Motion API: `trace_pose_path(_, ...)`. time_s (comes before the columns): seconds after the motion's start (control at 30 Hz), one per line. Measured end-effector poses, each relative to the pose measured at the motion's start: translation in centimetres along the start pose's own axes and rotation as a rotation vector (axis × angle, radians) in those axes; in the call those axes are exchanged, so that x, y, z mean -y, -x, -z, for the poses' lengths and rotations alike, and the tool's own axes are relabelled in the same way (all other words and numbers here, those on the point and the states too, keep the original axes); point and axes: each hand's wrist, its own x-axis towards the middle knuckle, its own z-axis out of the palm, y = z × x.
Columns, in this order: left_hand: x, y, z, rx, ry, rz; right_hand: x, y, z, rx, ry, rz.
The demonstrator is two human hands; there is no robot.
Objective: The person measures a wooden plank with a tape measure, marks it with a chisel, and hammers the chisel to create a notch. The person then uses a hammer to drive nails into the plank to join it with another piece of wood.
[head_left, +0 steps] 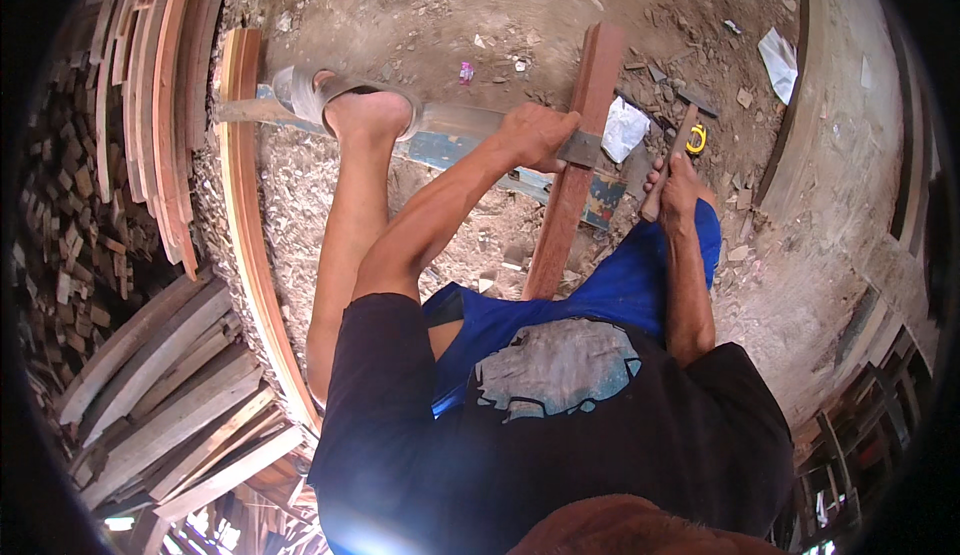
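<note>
My left hand (543, 137) is closed at the left edge of a reddish-brown wooden beam (567, 205), gripping a flat dark piece (580, 148) that lies across the beam's top. The exact kind of that piece is hard to make out. Beneath, a long blue-painted, worn beam (450, 150) runs crosswise and bears the reddish one. In my right hand (679, 187), the wooden handle of a hammer (686, 120) is held over my right thigh, its head pointing away from me. A yellow ring-shaped object (697, 138) shows just right of the handle.
My sandalled left foot (368, 112) rests on the crosswise beam's left part. Further left stand a pale timber length (246, 205) and stacked boards (165, 85). White scraps (625, 128), wood chips and a pink wrapper (466, 73) litter the dirt floor.
</note>
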Motion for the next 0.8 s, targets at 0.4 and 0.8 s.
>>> trace_pose_path(0.4, -0.3, 0.5, -0.8, -0.099, -0.053, 0.055, -4.5, -3.7, 2.0, -0.248, 1.475, 0.974)
trace_pose_path(0.8, -2.0, -0.3, 0.2, 0.039, -0.075, 0.159, -2.7, 0.8, -7.0, 0.267, 0.764, 0.629)
